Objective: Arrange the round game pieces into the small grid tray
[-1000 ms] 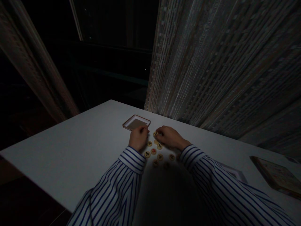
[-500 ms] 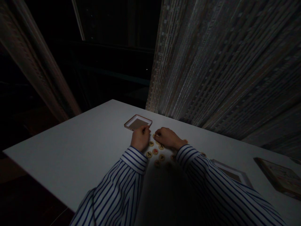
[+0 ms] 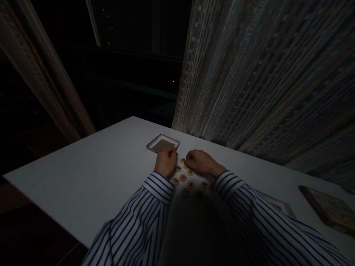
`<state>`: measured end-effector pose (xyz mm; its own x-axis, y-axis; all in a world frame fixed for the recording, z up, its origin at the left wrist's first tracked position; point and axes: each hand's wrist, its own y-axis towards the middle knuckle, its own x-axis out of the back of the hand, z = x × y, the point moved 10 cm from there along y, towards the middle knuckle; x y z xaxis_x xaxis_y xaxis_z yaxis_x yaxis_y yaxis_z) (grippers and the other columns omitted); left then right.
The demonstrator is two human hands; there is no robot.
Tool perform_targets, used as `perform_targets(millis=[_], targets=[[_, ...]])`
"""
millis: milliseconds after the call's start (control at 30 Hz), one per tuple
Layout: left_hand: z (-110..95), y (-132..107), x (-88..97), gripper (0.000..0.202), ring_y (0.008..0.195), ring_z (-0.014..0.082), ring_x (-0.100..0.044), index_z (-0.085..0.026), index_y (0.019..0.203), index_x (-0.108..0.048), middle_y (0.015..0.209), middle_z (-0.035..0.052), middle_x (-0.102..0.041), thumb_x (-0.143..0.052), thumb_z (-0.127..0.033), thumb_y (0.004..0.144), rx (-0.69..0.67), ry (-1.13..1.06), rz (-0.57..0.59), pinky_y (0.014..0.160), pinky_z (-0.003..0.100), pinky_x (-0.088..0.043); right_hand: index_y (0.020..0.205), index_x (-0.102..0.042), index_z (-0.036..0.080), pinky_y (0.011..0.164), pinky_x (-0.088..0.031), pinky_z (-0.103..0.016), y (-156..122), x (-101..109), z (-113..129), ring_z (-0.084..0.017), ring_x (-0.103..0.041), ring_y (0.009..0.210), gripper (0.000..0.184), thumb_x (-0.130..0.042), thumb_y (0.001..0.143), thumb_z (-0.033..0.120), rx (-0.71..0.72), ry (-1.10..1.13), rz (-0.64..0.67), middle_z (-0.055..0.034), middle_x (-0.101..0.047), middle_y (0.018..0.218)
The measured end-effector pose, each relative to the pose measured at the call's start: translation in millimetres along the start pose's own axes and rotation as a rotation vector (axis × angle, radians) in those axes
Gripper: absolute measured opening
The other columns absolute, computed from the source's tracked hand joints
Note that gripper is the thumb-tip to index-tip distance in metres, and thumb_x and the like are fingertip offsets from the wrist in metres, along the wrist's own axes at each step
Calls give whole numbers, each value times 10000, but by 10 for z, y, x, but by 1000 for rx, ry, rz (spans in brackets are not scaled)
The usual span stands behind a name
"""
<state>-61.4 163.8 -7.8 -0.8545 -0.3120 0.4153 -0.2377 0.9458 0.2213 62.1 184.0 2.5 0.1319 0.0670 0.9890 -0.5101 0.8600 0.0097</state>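
Note:
Several round xiangqi pieces, among them a red-marked piece [image 3: 183, 178] and a dark-marked piece [image 3: 190, 184], lie loose on the white table [image 3: 111, 159]. My left hand [image 3: 166, 162] is closed, its fingers curled together near the corner of a shallow open tray [image 3: 151, 148]. What it holds, if anything, is hidden. My right hand [image 3: 202, 162] is also closed, palm down, with its fingertips bent in beside a piece [image 3: 182, 160] and partly over another. Whatever lies between its fingers cannot be made out.
At the right lies a flat box [image 3: 330, 208] with a picture on top. A second shallow tray [image 3: 283, 205] is partly behind my right sleeve. A strand curtain [image 3: 222, 74] hangs behind the table, and another curtain [image 3: 44, 74] at the left. The scene is dim.
My right hand and forearm have shifted slightly right, so pieces near its fingertips and sleeve show more. My left hand stays in nearly the same place.

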Motion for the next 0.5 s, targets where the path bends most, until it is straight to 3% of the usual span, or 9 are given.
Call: perform_targets(millis=[500], targets=[[9,-4,-10,276,716,164,-623,-125,966,-650,817,73,-697,-447,-233,814,9,-16,8,690,262,-472,932,-613,201,641,-368,-278,-52,-142,15,-213,-591,819,267,-524,743,366,-30,-42,59,-91,-649,937]])
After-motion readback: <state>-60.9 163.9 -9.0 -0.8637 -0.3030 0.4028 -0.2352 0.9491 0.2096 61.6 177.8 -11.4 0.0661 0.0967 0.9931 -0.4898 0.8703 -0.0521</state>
